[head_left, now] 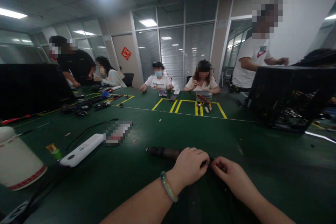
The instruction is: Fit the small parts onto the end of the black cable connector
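A dark electric screwdriver [168, 153] lies on the green table, its ribbed black end and small metal tip pointing left. My left hand [189, 166], with a pale green bangle [168, 186] on the wrist, is closed round the tool's right end. My right hand [233, 173] meets it there, thumb and fingers pinched together. A tiny shiny metal part [207, 163] shows between the two hands. Most of what the right fingers hold is hidden behind them.
At left are a white power strip [82, 149], a blurred phone-like object [118, 133], a small green-and-gold item [54, 151] and a white container with a red band [19, 162]. A black computer case [278, 98] stands at right. Several people work around the table.
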{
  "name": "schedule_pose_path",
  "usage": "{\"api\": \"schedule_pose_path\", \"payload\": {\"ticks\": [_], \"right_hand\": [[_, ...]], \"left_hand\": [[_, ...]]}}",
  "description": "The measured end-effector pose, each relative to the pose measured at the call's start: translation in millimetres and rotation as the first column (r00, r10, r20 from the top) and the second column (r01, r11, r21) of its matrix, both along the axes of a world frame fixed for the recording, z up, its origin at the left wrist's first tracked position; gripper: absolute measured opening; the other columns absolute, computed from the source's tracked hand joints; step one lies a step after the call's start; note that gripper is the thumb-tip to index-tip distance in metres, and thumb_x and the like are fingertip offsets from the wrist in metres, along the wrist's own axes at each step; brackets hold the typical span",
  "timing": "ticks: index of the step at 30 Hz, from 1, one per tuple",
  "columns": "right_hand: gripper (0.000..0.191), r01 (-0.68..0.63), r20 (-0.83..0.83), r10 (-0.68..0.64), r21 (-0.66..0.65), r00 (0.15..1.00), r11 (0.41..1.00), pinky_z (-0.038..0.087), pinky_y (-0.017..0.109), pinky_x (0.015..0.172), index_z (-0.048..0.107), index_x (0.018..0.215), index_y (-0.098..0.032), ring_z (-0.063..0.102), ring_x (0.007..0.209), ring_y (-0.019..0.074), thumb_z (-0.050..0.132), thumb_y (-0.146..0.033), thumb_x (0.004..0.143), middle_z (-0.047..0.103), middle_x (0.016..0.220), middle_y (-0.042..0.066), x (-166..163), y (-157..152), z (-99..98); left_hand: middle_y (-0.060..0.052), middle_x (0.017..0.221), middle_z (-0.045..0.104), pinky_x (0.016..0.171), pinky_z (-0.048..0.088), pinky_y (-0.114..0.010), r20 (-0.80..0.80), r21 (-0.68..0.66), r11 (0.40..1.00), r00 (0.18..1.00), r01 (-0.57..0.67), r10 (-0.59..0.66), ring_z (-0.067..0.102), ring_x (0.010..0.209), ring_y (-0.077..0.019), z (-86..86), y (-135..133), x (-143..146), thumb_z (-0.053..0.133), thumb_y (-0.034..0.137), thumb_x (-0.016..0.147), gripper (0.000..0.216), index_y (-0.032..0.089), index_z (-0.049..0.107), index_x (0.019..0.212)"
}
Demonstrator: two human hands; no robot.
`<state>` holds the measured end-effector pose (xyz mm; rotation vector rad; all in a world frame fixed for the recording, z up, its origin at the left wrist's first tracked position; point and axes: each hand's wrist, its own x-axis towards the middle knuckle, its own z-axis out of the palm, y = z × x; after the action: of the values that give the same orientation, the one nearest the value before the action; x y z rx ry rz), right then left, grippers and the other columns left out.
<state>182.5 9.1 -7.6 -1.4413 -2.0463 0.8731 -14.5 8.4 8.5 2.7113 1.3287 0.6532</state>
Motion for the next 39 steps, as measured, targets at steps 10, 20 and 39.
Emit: {"api": "schedule_pose_path", "payload": {"ticks": [10,20,39], "right_hand": [[0.021,-0.001,-0.016,0.001,-0.012,1.000,1.000,0.042,0.022,0.059,0.065,0.087,-0.023,0.063,0.070,0.0165,0.051,-0.037,0.089,0.069,0.078,-0.001,2.6,2.8,-7.2],[0.023,0.000,-0.010,0.000,-0.020,1.000,1.000,0.043,0.023,0.060,0.066,0.087,-0.022,0.064,0.072,0.0178,0.050,-0.038,0.089,0.070,0.079,0.000,1.8,0.3,-2.6],[0.024,-0.006,-0.015,0.006,0.013,1.000,1.000,0.041,0.023,0.060,0.067,0.085,-0.022,0.063,0.070,0.0175,0.050,-0.039,0.089,0.069,0.076,0.000,2.8,1.7,-8.2]], "left_hand": [[0.000,0.099,0.064,0.083,0.041,-0.032,-0.031,0.000,1.000,0.999,0.018,-0.018,0.058,0.092,-0.0176,4.1,-1.9,0.1,0.055,0.027,0.091,0.008,0.022,0.059,0.097],[-0.001,0.101,0.064,0.083,0.042,-0.032,-0.046,0.019,0.999,0.998,0.038,-0.038,0.058,0.091,-0.0179,6.4,-3.1,-1.6,0.053,0.027,0.091,0.010,0.022,0.059,0.097],[0.000,0.098,0.064,0.083,0.041,-0.033,-0.050,0.017,1.000,0.999,0.024,-0.023,0.058,0.091,-0.0186,2.9,-1.9,-0.3,0.057,0.029,0.090,0.011,0.021,0.058,0.097]]}}
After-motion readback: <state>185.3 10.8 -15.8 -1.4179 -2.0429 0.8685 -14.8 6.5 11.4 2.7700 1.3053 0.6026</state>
